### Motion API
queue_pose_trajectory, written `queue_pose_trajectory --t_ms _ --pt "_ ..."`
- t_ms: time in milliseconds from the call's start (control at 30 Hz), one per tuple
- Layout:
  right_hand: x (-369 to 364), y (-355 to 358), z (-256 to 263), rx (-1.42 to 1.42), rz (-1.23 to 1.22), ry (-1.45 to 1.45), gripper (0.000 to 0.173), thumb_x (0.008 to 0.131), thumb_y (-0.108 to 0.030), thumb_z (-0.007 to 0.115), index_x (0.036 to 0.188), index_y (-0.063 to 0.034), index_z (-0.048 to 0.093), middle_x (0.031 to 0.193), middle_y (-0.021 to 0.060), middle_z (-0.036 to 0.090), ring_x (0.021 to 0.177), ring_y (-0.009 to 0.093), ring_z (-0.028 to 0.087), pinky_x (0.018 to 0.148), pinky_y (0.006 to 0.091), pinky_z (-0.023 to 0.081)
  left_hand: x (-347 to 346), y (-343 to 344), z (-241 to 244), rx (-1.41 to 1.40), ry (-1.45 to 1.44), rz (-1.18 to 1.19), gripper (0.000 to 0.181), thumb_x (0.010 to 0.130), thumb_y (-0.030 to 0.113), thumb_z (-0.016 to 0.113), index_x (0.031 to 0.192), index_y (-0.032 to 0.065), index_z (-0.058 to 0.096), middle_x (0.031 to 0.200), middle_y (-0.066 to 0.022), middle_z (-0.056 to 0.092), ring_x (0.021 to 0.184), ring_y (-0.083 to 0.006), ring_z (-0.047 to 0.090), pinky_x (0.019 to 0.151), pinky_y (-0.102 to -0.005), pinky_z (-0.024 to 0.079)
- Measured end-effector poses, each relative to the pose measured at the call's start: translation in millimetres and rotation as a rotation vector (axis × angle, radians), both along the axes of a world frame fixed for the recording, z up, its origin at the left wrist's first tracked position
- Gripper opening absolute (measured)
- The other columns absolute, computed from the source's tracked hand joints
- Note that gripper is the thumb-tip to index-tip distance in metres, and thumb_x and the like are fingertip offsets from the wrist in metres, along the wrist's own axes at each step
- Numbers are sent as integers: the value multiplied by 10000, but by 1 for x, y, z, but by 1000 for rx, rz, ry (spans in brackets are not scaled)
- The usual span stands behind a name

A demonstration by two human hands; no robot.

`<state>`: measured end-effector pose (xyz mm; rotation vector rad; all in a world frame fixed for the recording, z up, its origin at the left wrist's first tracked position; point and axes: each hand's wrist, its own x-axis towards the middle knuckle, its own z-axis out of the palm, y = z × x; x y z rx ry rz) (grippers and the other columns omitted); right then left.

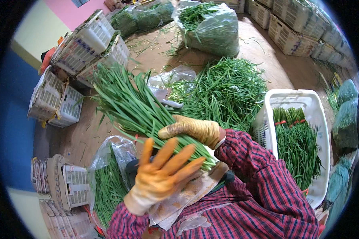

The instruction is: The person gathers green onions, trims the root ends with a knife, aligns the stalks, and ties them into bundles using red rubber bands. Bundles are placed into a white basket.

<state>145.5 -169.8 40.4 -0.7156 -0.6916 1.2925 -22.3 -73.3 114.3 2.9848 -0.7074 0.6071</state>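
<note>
My right hand (194, 128), in a stained yellow work glove, grips a thick bunch of garlic chives (137, 103) around its lower stalks. The leaves fan out to the upper left, and the pale cut ends point toward my body. Just below the bunch, my left hand (161, 176) in an orange-coated glove is spread with fingers apart and slightly blurred. I cannot tell whether its fingertips touch the stalks. A soiled cloth (188, 200) lies over my lap beneath both hands.
A white plastic crate (324, 134) at right holds chive bundles (296, 149) tied with red bands. Ahead lies a loose heap of greens (224, 89) beside a grey-handled tool (172, 104). A clear bag of chives (109, 182) stands at left, a fuller bag (211, 35) farther off. Stacked crates (83, 44) line the wall.
</note>
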Motion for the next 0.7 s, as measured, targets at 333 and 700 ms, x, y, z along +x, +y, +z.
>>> queue_pose_trajectory --t_ms 333,700 --pt "-12 -29 18 -242 188 -290 496 821 -297 774 1209 -28 620 1002 43 694 868 124 640 798 298 523 27 4 -58 -2175 244 -26 856 893 560 605 1493 38 288 1518 -137 367 1371 -305 397 1113 -513 355" --pt "-35 -110 -35 -407 -67 -1050 520 884 -380 688 1244 -20 585 1034 130 698 908 238 681 802 352 545 -2 77 -88 -2747 -86 -525 157 893 144 671 917 65 537 699 54 407 634 -80 427 667 -276 404"
